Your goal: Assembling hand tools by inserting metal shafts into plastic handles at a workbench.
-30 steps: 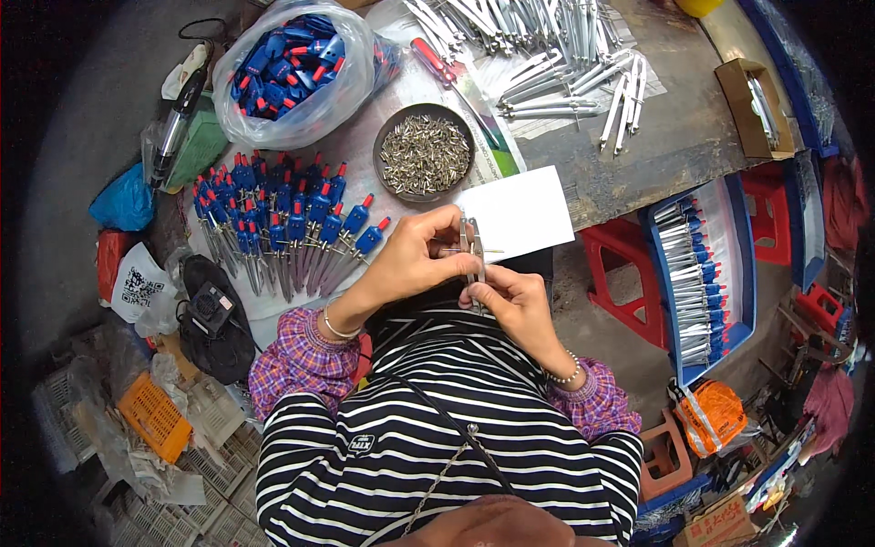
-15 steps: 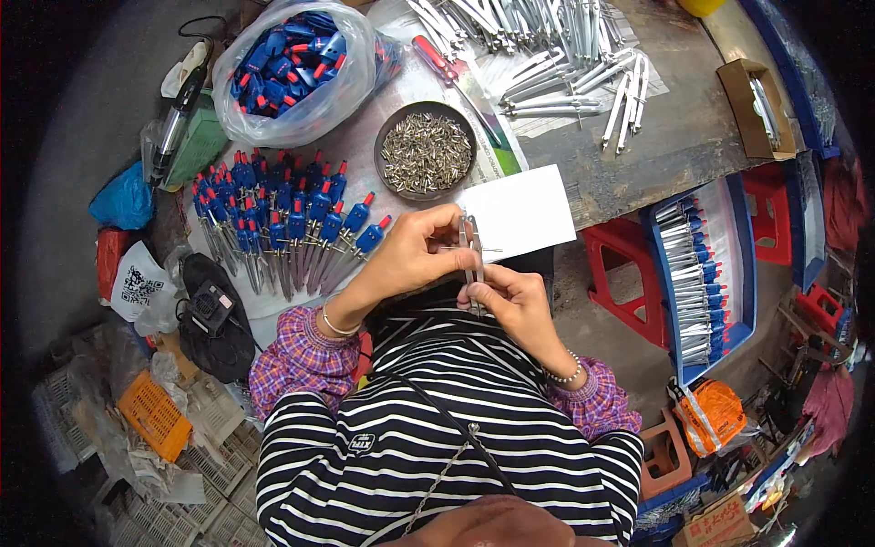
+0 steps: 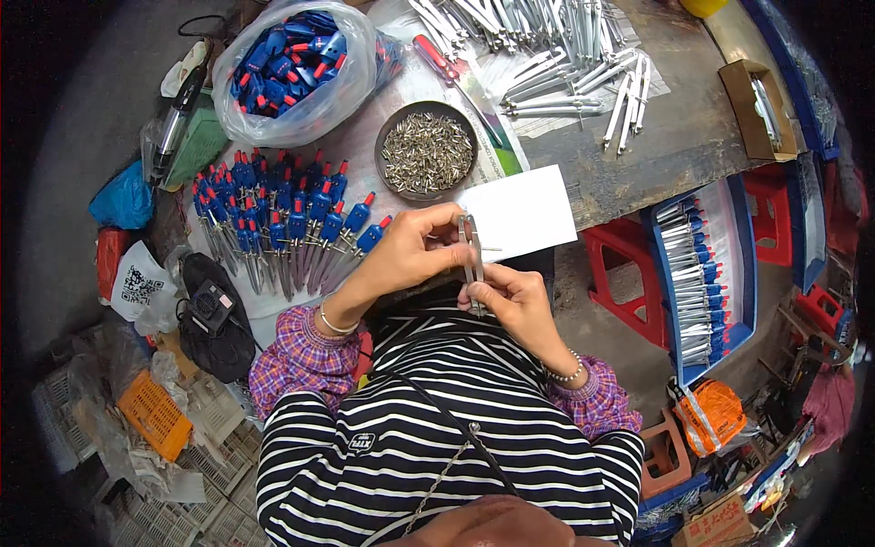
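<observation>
In front of my striped shirt, both hands are closed on a slim silver metal piece with two long legs (image 3: 471, 248). My left hand (image 3: 421, 244) pinches its upper part between thumb and fingers. Lower down, my right hand (image 3: 512, 299) grips the other end with thumb and forefinger. A thin rod (image 3: 492, 249) sticks out sideways from the piece toward the right. My fingers hide part of the legs. Just beyond my hands stand a round dark bowl (image 3: 377, 155) of small metal pins (image 3: 427, 150) and a white sheet (image 3: 524, 211) lying flat.
Left on the table are many metal pieces with blue-and-red heads (image 3: 296, 223). Behind them sits a clear bag (image 3: 360, 82) of blue parts. A red-handled screwdriver (image 3: 436, 59) and loose silver pieces (image 3: 574, 82) lie farther back. Right stand a red stool (image 3: 629, 283) and blue tray (image 3: 743, 310).
The thin rod shows less on the left of the metal piece. Both hands keep almost the same place and grip.
</observation>
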`<state>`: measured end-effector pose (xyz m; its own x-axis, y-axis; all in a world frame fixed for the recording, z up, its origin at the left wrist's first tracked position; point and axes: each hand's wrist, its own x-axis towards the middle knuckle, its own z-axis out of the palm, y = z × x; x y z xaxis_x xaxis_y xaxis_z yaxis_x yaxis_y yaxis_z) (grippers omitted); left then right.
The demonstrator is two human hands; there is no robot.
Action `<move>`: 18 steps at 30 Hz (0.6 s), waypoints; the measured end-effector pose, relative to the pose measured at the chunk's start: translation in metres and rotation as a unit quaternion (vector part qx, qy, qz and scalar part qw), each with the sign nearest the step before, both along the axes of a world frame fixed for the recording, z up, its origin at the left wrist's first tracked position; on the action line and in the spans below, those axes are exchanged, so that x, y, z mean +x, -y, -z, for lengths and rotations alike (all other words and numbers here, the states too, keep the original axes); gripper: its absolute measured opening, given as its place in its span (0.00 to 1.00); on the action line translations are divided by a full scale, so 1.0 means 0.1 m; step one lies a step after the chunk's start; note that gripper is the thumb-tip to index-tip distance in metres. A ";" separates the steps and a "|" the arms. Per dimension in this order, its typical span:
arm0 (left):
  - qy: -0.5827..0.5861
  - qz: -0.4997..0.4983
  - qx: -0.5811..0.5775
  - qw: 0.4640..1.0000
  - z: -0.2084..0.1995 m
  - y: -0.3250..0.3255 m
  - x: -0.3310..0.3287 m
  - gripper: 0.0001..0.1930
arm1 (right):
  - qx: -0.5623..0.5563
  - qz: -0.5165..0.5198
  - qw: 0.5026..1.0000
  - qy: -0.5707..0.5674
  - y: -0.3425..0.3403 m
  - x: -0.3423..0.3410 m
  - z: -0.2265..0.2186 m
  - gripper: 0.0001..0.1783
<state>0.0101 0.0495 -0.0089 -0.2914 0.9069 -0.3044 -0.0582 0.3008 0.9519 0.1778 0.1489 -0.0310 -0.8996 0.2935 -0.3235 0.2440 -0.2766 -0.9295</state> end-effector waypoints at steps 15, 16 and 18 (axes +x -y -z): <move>0.034 -0.065 -0.033 0.997 -0.06 -0.02 0.03 0.07 | -0.075 0.018 0.997 0.009 0.02 -0.02 -0.04 0.09; 0.038 -0.071 -0.031 0.996 -0.07 -0.02 0.05 0.08 | -0.087 0.020 0.996 0.008 0.03 -0.01 -0.04 0.09; 0.042 -0.077 -0.030 0.996 -0.09 -0.03 0.07 0.09 | -0.100 0.022 0.995 0.008 0.04 0.00 -0.05 0.10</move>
